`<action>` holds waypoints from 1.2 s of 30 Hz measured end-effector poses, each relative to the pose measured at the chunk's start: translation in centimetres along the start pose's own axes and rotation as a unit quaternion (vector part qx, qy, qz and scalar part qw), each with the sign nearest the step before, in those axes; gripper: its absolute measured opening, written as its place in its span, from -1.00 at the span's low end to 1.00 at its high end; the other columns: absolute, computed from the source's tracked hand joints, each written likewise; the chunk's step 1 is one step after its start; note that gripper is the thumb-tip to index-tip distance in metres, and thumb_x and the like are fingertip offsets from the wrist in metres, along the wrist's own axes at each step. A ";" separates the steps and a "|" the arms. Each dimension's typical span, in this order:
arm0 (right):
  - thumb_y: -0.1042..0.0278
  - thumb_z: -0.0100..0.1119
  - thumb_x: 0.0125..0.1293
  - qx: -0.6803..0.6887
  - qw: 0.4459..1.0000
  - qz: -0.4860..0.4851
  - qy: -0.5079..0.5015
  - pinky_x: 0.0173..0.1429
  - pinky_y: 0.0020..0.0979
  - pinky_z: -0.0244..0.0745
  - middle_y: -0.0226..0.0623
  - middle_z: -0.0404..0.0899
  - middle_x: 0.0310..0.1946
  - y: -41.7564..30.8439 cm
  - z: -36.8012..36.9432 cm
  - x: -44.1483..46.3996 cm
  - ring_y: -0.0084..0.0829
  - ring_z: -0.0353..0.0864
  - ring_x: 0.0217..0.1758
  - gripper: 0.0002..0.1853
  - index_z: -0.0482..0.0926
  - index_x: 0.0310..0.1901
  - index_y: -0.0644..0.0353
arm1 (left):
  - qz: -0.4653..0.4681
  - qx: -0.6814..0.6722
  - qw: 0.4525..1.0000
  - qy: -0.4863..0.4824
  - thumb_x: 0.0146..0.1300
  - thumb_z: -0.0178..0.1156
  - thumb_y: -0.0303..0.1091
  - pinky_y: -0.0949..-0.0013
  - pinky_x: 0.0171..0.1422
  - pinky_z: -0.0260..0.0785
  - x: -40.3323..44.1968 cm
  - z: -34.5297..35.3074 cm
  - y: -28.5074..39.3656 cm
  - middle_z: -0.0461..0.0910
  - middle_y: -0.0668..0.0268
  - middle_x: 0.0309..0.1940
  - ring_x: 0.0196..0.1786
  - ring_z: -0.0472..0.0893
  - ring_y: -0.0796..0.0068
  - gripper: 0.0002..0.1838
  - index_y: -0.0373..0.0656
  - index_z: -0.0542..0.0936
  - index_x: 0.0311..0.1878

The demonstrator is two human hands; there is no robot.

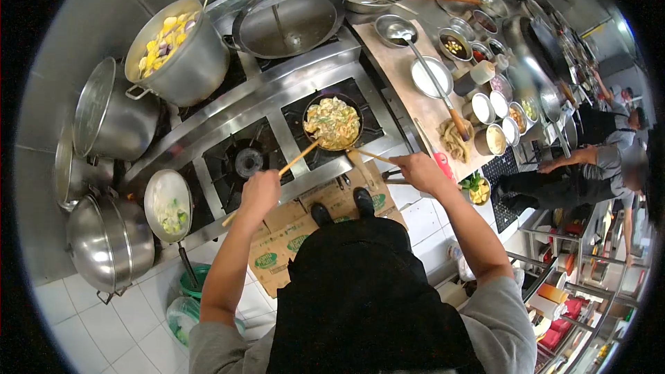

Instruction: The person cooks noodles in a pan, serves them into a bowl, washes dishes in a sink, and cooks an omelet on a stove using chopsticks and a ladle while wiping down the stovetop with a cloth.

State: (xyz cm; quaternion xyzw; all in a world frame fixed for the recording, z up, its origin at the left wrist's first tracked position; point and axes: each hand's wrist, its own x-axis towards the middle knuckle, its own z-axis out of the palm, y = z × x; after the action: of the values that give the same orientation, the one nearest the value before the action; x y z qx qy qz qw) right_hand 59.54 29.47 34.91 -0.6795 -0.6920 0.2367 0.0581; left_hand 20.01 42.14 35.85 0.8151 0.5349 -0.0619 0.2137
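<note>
A round pan (359, 122) of sliced food in yellowish sauce (332, 123) sits on the right front burner. My left hand (262, 192) is closed around a long wooden stick (301, 155), whose far end reaches the pan's near left edge. Any head on that stick is hidden in the food. My right hand (420, 171) is closed on a thin tan handle (374, 156) that meets the pan's near right edge. I cannot tell whether this handle belongs to the pan or to a separate utensil.
A large pot (181, 73) of yellow and purple pieces and a wok (291, 28) stand behind. At left is another pan (168, 201) with pale liquid and greens. A ladle (438, 83), bowls and bottles crowd the right counter (415, 121). People (596, 166) stand farther right.
</note>
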 end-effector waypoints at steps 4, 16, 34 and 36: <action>0.47 0.03 0.24 -0.072 0.996 0.042 -0.018 -0.06 -0.01 0.61 0.07 0.68 -0.38 2.2 -0.7 0.7 0.07 0.70 -0.24 -0.56 0.70 0.12 -0.01 | -0.002 0.043 0.999 -0.024 0.31 0.07 -0.36 -0.12 -0.01 0.56 0.3 0.7 -0.6 0.69 -0.13 -0.28 -0.15 0.71 -0.17 -0.77 -0.26 0.69 -0.26; 0.46 0.06 0.23 -0.083 0.995 0.008 -0.053 0.09 -0.11 0.61 -0.01 0.72 -0.13 4.2 -6.4 3.4 0.00 0.71 -0.04 -0.65 0.76 -0.02 0.07 | 0.018 0.035 0.999 -0.037 0.27 0.09 -0.41 -0.13 0.01 0.54 2.6 0.2 -1.3 0.69 -0.15 -0.28 -0.14 0.70 -0.20 -0.78 -0.28 0.71 -0.30; 0.45 0.05 0.27 -0.004 0.998 0.042 0.049 -0.02 -0.03 0.61 0.14 0.69 -0.25 1.9 0.7 3.1 0.08 0.70 -0.19 -0.59 0.70 0.12 0.03 | 0.041 0.035 0.998 0.022 0.33 0.07 -0.36 -0.13 -0.04 0.55 4.7 0.7 -1.1 0.68 -0.14 -0.30 -0.18 0.69 -0.18 -0.77 -0.24 0.69 -0.22; 0.45 0.05 0.27 -0.017 0.996 0.068 0.049 -0.04 -0.02 0.60 0.14 0.68 -0.28 2.9 1.2 2.6 0.10 0.70 -0.22 -0.59 0.69 0.12 0.04 | 0.023 0.043 0.998 0.030 0.33 0.07 -0.34 -0.14 -0.04 0.54 5.0 1.2 -2.2 0.68 -0.13 -0.31 -0.16 0.69 -0.17 -0.77 -0.23 0.69 -0.23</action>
State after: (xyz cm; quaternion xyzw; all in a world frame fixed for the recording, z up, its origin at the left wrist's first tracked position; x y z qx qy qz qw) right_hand 61.54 31.56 32.06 -0.7364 -0.6448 0.1944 0.0641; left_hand 20.33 46.63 32.51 0.8372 0.5189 -0.0556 0.1634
